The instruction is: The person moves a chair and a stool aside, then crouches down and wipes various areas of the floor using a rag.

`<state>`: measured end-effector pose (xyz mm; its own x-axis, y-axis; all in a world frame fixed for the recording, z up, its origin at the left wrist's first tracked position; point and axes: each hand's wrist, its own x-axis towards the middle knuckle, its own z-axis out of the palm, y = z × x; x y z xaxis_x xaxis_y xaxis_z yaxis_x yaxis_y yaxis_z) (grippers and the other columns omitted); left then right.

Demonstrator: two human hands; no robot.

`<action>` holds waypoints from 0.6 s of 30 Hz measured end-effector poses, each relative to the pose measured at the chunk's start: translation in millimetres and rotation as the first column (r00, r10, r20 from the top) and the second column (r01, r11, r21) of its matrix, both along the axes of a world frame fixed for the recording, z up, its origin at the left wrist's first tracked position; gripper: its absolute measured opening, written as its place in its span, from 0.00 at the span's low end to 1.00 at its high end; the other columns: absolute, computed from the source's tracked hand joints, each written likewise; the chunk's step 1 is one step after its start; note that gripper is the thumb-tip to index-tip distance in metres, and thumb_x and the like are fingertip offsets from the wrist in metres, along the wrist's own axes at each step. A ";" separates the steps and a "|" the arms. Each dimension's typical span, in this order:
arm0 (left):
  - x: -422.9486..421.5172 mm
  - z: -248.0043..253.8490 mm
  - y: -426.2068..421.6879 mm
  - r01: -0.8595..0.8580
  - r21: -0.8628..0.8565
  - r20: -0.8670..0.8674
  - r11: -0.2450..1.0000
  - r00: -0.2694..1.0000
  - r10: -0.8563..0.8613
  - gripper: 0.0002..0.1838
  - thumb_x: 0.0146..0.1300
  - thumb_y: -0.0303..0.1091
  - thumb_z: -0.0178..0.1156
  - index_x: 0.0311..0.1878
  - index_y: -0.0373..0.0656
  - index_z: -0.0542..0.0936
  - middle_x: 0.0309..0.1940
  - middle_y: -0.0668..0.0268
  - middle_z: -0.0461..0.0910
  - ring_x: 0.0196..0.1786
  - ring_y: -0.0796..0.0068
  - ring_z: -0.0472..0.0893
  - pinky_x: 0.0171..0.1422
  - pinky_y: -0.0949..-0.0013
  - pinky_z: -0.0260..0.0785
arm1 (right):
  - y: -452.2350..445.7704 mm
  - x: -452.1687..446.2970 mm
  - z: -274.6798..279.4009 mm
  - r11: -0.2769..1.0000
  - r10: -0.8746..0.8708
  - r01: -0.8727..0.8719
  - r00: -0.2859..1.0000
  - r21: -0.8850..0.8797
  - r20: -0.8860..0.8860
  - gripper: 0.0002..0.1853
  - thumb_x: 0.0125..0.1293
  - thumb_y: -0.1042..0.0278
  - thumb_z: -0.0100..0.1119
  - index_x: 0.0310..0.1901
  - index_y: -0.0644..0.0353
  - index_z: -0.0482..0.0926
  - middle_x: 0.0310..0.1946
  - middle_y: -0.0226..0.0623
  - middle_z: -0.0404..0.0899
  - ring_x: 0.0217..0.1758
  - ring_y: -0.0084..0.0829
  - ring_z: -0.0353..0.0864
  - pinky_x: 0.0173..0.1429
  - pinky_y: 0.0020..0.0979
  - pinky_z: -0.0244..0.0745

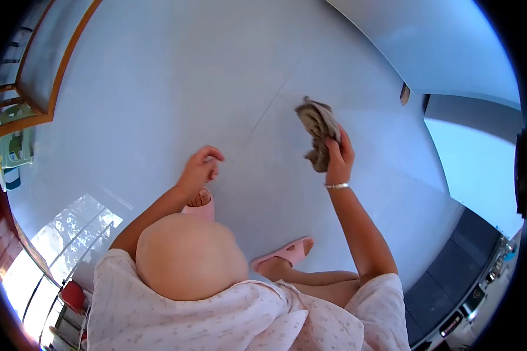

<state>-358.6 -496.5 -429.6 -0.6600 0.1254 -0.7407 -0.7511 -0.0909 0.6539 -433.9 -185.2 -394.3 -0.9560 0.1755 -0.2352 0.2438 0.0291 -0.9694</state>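
My right hand [342,155] grips a crumpled brownish-grey cloth [317,126] between thumb and fingers, out over the pale floor. Part of the cloth hangs loose beyond the fingertips. A silver bracelet [336,186] circles the right wrist. Nothing shows in my left hand [201,168], which is held above my bent knee with loosely curled fingers and a gap between thumb and forefinger. Under it, a pink slipper [200,207] is on one foot. The other pink slipper [293,251] points off to the right.
Pale floor [175,76] spreads ahead, with a thin seam across it. A wood-framed cabinet or door [55,88] stands at upper left, near a green plastic stool [16,146]. White panels [439,52] line the right side, with dark tiles [451,263] below. Window light reflects at lower left.
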 end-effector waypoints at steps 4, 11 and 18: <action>15.2 -17.0 29.1 0.468 0.062 -0.039 0.881 0.884 -0.467 0.09 0.62 0.23 0.44 0.40 0.40 0.75 0.26 0.69 0.73 0.25 0.80 0.69 0.30 0.72 0.62 | 52.2 41.6 -60.3 0.779 0.083 -0.173 0.981 0.603 0.174 0.24 0.60 0.75 0.55 0.61 0.61 0.71 0.53 0.44 0.72 0.53 0.38 0.74 0.56 0.34 0.71; 45.5 -38.8 32.4 0.754 0.088 -0.099 0.651 0.657 -0.748 0.11 0.61 0.22 0.44 0.37 0.40 0.78 0.24 0.66 0.77 0.25 0.75 0.75 0.30 0.68 0.69 | -115.5 52.8 -105.7 0.497 0.372 -0.466 0.876 0.732 0.306 0.29 0.59 0.79 0.51 0.65 0.60 0.64 0.54 0.53 0.68 0.57 0.51 0.70 0.59 0.44 0.69; 106.9 -156.8 9.8 0.671 -0.523 -0.332 0.525 0.407 -0.851 0.14 0.65 0.37 0.53 0.50 0.40 0.73 0.46 0.62 0.77 0.51 0.70 0.73 0.58 0.64 0.64 | -281.2 33.1 -90.7 0.707 0.648 -0.635 0.758 0.312 0.073 0.18 0.63 0.73 0.52 0.55 0.60 0.72 0.48 0.51 0.71 0.51 0.50 0.74 0.54 0.40 0.72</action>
